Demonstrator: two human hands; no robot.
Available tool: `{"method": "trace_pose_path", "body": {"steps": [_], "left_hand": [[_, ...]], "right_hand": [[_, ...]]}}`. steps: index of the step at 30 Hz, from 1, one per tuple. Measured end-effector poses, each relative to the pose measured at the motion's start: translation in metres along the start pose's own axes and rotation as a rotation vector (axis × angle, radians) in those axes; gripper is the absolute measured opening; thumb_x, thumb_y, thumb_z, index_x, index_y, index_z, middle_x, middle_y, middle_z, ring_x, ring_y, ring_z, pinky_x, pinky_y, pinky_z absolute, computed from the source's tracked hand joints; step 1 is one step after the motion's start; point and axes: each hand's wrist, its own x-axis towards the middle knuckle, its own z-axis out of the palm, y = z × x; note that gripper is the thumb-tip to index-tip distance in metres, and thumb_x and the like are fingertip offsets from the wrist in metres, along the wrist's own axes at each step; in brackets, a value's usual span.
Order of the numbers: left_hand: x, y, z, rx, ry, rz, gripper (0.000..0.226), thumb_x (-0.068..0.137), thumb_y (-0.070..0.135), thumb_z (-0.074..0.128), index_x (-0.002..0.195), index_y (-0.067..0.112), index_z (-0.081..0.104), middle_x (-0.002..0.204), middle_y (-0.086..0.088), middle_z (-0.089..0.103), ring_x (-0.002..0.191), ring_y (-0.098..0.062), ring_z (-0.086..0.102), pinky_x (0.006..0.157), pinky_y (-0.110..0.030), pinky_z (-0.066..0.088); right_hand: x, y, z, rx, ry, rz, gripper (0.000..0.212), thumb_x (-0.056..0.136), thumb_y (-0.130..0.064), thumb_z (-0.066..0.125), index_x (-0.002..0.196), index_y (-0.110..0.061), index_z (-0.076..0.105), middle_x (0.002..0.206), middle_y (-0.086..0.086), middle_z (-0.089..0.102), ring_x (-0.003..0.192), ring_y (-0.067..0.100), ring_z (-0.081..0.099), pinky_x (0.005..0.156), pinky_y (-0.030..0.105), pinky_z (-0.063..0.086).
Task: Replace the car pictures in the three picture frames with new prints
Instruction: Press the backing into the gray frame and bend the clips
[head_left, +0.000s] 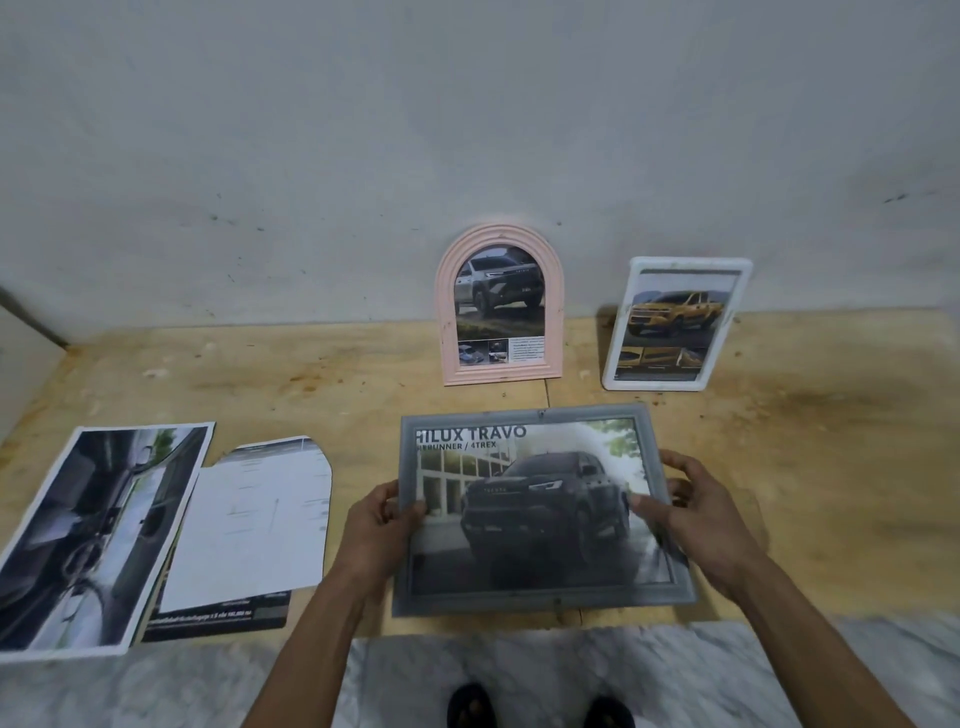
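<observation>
Grey frame (540, 506) with a dark pickup print lies near the plywood board's (805, 441) front edge; your left hand (382, 525) and right hand (701, 514) pinch its sides, thumbs on the glass. Pink arched frame (500, 306) and white frame (675, 325) lean at the back edge.

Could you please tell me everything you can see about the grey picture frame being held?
The grey picture frame is rectangular, in landscape format, with a plain moulded border that looks like plastic or painted wood. It holds a print of a dark pickup headed "HILUX TRAVO". It is tilted over the near edge of the wooden table. The left hand and right hand grip its sides, thumbs on the front.
</observation>
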Motion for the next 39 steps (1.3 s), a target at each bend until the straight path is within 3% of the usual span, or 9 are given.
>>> {"method": "trace_pose_path", "body": {"steps": [4,6,12,17,20,26,31,35,39], "left_hand": [[-0.002,-0.010,0.002,-0.047,-0.070,-0.126,0.035,0.093,-0.008,0.047,0.107,0.013,0.072,0.095,-0.008,0.077,0.080,-0.022,0.073,0.068,-0.033,0.059],[0.000,-0.016,0.005,0.009,-0.040,-0.141,0.039,0.093,-0.011,0.047,0.114,0.011,0.070,0.097,-0.009,0.076,0.081,-0.024,0.072,0.068,-0.032,0.058],[0.009,-0.028,0.024,0.305,0.130,-0.058,0.040,0.090,0.006,0.062,0.129,0.007,0.057,0.112,-0.014,0.069,0.094,-0.029,0.065,0.085,-0.046,0.056],[0.012,-0.028,0.037,0.398,0.158,-0.025,0.031,0.094,0.007,0.056,0.125,0.007,0.059,0.114,-0.014,0.068,0.088,-0.024,0.056,0.074,-0.030,0.044],[0.016,-0.029,0.040,0.466,0.176,0.009,0.030,0.091,0.008,0.057,0.121,0.010,0.060,0.109,-0.014,0.070,0.091,-0.030,0.061,0.076,-0.033,0.049],[0.016,-0.028,0.045,0.572,0.198,0.057,0.026,0.083,-0.002,0.059,0.106,0.003,0.070,0.100,-0.017,0.072,0.090,-0.035,0.066,0.062,-0.025,0.040],[0.016,-0.035,0.046,0.570,0.218,0.080,0.032,0.080,-0.006,0.056,0.102,0.008,0.074,0.094,-0.013,0.074,0.083,-0.032,0.066,0.062,-0.027,0.043],[0.016,-0.038,0.045,0.550,0.250,0.103,0.030,0.079,-0.007,0.057,0.102,0.005,0.073,0.095,-0.015,0.073,0.085,-0.034,0.066,0.065,-0.030,0.047],[0.012,-0.040,0.047,0.531,0.258,0.148,0.033,0.082,-0.006,0.057,0.110,0.005,0.071,0.098,-0.015,0.073,0.086,-0.033,0.066,0.060,-0.022,0.042]], "right_hand": [[0.001,0.024,0.003,-0.028,0.031,0.043,0.069,0.076,0.006,0.076,0.136,-0.016,0.051,0.096,0.010,0.070,0.080,0.027,0.067,0.065,0.036,0.055],[0.004,0.031,0.005,-0.044,0.054,0.054,0.070,0.075,0.008,0.076,0.136,-0.014,0.053,0.094,0.011,0.069,0.076,0.026,0.065,0.066,0.035,0.055],[0.021,0.051,0.017,-0.156,0.132,0.062,0.071,0.075,0.001,0.079,0.138,-0.013,0.049,0.098,0.008,0.067,0.077,0.021,0.065,0.063,0.034,0.054],[0.030,0.063,0.022,-0.182,0.158,0.070,0.064,0.076,-0.004,0.079,0.134,-0.013,0.052,0.103,0.004,0.066,0.087,0.024,0.066,0.078,0.040,0.057],[0.033,0.067,0.025,-0.189,0.173,0.054,0.062,0.075,-0.008,0.079,0.132,-0.016,0.055,0.103,0.002,0.069,0.088,0.023,0.067,0.082,0.046,0.058],[0.027,0.058,0.027,-0.263,0.182,0.015,0.052,0.078,-0.003,0.074,0.127,-0.015,0.058,0.096,0.001,0.064,0.082,0.022,0.062,0.073,0.028,0.050],[0.026,0.057,0.033,-0.376,0.200,-0.007,0.049,0.076,-0.002,0.072,0.123,-0.009,0.061,0.094,0.004,0.064,0.079,0.021,0.060,0.070,0.025,0.046],[0.030,0.066,0.036,-0.544,0.221,0.011,0.060,0.070,-0.027,0.065,0.128,-0.018,0.057,0.110,0.015,0.064,0.100,0.036,0.058,0.085,0.041,0.053],[0.028,0.065,0.038,-0.623,0.230,0.042,0.059,0.084,-0.018,0.066,0.140,-0.013,0.047,0.125,0.022,0.046,0.118,0.040,0.044,0.098,0.037,0.041]]}}
